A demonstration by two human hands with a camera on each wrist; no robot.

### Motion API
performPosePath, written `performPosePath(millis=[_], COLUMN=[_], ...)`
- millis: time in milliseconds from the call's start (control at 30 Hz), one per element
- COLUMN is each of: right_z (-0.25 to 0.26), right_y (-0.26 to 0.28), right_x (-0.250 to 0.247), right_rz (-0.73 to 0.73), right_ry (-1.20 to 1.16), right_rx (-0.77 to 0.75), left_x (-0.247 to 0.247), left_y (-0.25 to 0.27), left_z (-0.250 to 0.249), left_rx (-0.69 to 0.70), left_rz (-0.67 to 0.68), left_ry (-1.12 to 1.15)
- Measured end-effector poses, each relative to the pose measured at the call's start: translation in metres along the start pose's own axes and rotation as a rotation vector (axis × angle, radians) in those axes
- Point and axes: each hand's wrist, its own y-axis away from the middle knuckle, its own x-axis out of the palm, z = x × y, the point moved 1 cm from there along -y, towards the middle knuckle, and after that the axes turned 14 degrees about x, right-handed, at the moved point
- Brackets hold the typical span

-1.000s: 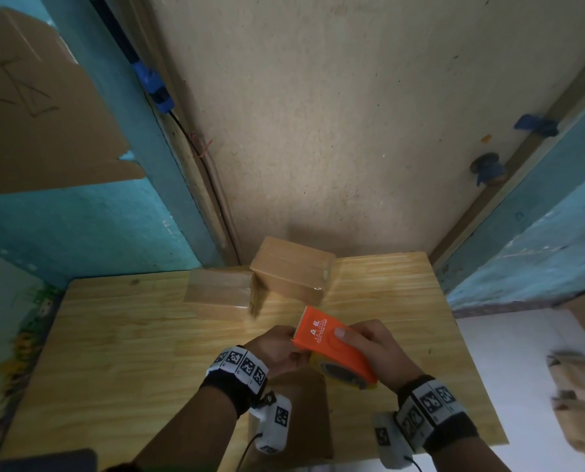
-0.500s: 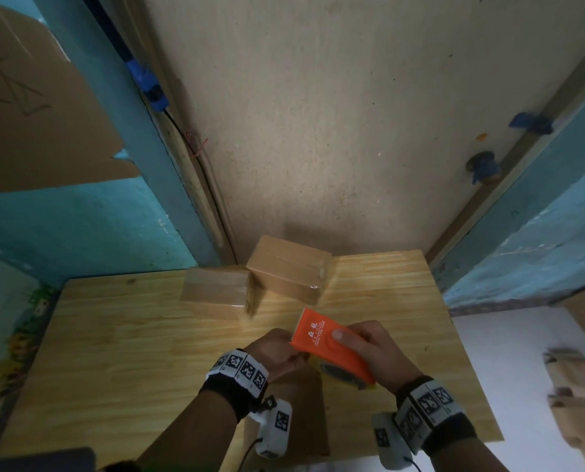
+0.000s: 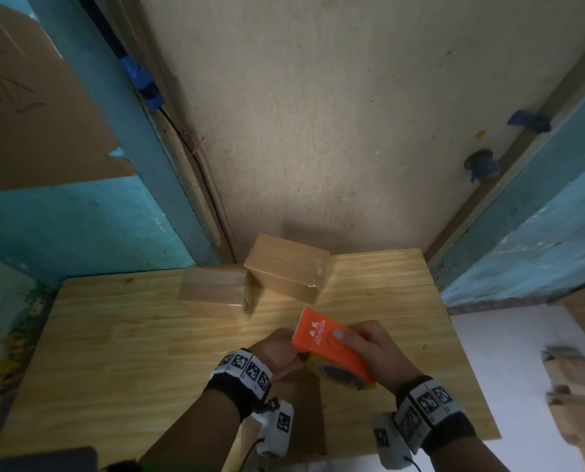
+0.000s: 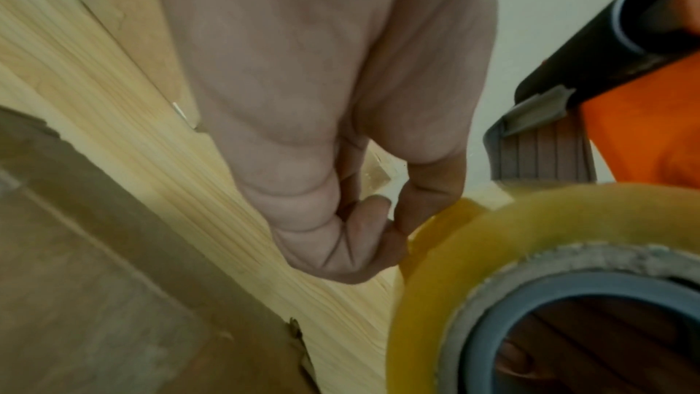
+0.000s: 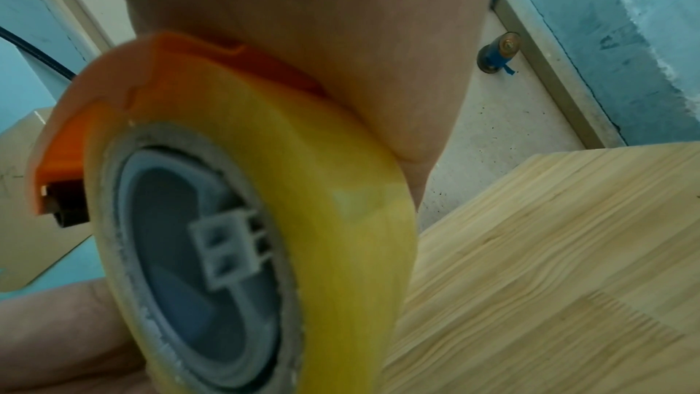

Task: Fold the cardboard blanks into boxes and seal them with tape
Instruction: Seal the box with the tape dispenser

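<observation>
My right hand [image 3: 369, 349] grips an orange tape dispenser [image 3: 328, 345] over the wooden table [image 3: 114, 352], its yellowish tape roll [image 5: 303, 190] underneath. My left hand [image 3: 277, 352] is curled beside the roll, and its thumb and forefinger pinch the tape's loose end [image 4: 435, 226]. A flat cardboard blank [image 3: 304, 410] lies on the table below both hands, mostly hidden by the left wrist. Two taped brown boxes [image 3: 212, 291] [image 3: 287, 267] stand at the table's far edge.
A beige wall panel [image 3: 318, 131] rises behind the table. Cardboard sheets [image 3: 28, 114] lean on the blue wall at the left. Wooden pieces [image 3: 574, 386] lie on the white floor to the right.
Both hands and the dispenser have drifted slightly away from me toward the boxes. The grips look unchanged.
</observation>
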Motion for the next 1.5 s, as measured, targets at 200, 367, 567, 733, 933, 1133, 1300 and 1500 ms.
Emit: performPosePath(millis=[200,367,567,733,933,1133,1300,1500], right_z=[0.004,0.011,0.011,0.003,0.005,-0.002,-0.005,-0.009], right_y=[-0.003,0.002,0.003,-0.001,0.000,0.002,0.000,-0.003], right_x=[-0.001,-0.006,-0.006,-0.005,-0.002,-0.006,-0.012,-0.011], right_rz=[-0.062,-0.065,-0.040,-0.028,-0.027,-0.030,-0.048,-0.036], right_ry=[0.009,-0.020,0.006,-0.022,-0.005,0.035,0.051,0.050], right_rx=[-0.026,-0.032,-0.069,-0.061,-0.077,-0.072,-0.042,-0.039], left_x=[0.012,0.013,0.010,0.007,0.015,0.017,0.017,0.013], left_y=[0.034,0.051,0.050,0.052,0.057,0.053,0.056,0.060], left_z=[-0.047,-0.064,-0.065,-0.066,-0.067,-0.063,-0.058,-0.052], left_rx=[0.023,-0.019,-0.142,-0.191,-0.213,-0.145,-0.167,-0.136], left_rz=[0.041,0.086,0.025,0.069,0.052,-0.003,0.015,0.097], left_ry=[-0.024,0.234,0.216,0.128,0.193,0.086,0.128,0.206])
